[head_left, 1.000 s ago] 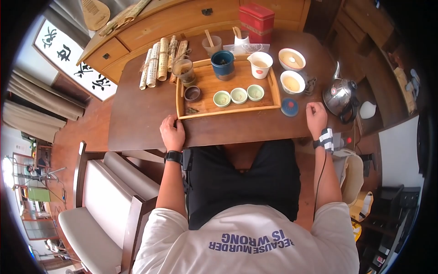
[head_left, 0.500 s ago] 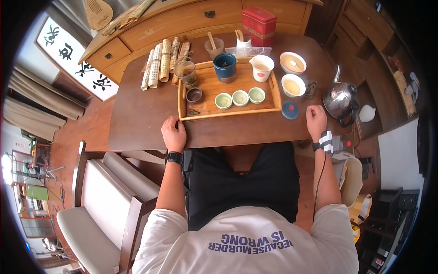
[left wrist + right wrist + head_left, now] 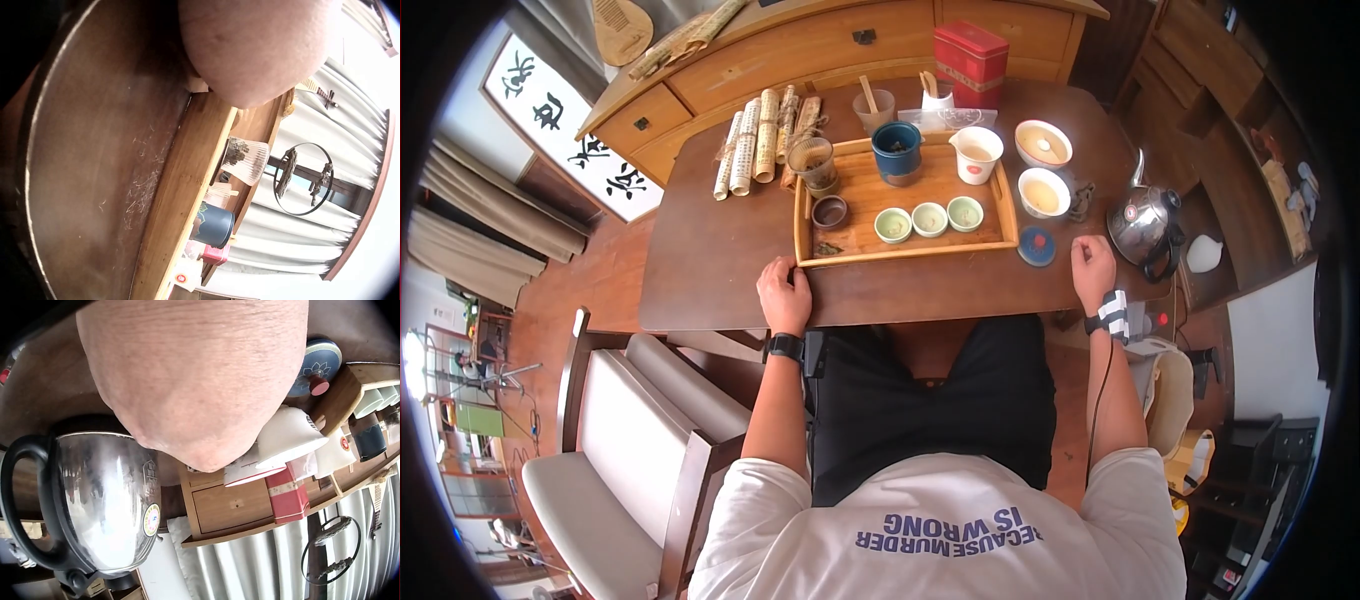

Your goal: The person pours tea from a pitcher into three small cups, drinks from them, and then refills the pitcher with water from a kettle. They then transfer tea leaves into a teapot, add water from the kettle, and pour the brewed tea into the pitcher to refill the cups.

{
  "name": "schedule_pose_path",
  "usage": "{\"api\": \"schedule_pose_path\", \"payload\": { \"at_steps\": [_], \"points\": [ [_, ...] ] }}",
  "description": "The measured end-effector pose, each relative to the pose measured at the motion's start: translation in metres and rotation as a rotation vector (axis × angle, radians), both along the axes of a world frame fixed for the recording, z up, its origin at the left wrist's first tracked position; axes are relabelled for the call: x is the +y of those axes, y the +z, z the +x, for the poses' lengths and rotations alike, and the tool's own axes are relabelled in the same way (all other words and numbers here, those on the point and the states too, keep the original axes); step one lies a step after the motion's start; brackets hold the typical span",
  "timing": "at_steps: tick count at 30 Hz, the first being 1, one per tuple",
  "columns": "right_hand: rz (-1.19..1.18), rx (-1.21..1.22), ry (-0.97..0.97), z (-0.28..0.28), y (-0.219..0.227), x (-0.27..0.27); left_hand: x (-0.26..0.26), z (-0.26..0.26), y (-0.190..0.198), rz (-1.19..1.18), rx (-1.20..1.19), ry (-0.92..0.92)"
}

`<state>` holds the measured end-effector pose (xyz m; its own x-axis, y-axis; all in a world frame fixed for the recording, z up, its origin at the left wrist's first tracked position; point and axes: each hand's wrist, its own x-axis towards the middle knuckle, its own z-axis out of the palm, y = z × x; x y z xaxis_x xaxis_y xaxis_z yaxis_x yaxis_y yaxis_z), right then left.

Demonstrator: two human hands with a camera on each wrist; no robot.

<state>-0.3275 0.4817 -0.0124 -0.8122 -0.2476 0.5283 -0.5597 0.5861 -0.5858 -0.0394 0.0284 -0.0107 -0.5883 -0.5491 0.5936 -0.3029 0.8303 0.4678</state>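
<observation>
My left hand (image 3: 784,293) rests on the table's near edge, its fingertips right by the near left corner of the wooden tray (image 3: 920,256). My right hand (image 3: 1093,268) rests on the table, fingers loosely curled and holding nothing, between a blue lid (image 3: 1036,246) and a steel kettle (image 3: 1140,215). On the tray stand several small green cups, one of them a green cup (image 3: 893,226), a blue tea cup (image 3: 897,152), a white pitcher (image 3: 976,155), a ribbed glass (image 3: 813,165) with leaves and a small brown cup (image 3: 830,211). Both wrist views show mostly the back of each hand.
Two white bowls, the nearer a bowl (image 3: 1043,192) of pale liquid, stand right of the tray. Bamboo scrolls (image 3: 745,145) lie at the back left. A red tin (image 3: 971,65) stands at the back before the drawer cabinet (image 3: 800,60). A chair (image 3: 625,420) is on the left.
The view has shifted slightly, so the table and tray sit a little lower and further right in it. Both hands stay resting on the table.
</observation>
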Motion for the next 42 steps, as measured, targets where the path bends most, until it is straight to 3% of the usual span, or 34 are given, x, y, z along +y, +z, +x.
{"api": "schedule_pose_path", "payload": {
  "at_steps": [34, 42],
  "points": [
    [-0.034, -0.016, -0.023, 0.001, 0.0, -0.001, 0.003, 0.0, 0.0, -0.036, -0.034, 0.039],
    [-0.047, -0.001, -0.002, 0.001, 0.0, 0.0, 0.006, 0.001, 0.008, 0.093, -0.12, 0.043]
  ]
}}
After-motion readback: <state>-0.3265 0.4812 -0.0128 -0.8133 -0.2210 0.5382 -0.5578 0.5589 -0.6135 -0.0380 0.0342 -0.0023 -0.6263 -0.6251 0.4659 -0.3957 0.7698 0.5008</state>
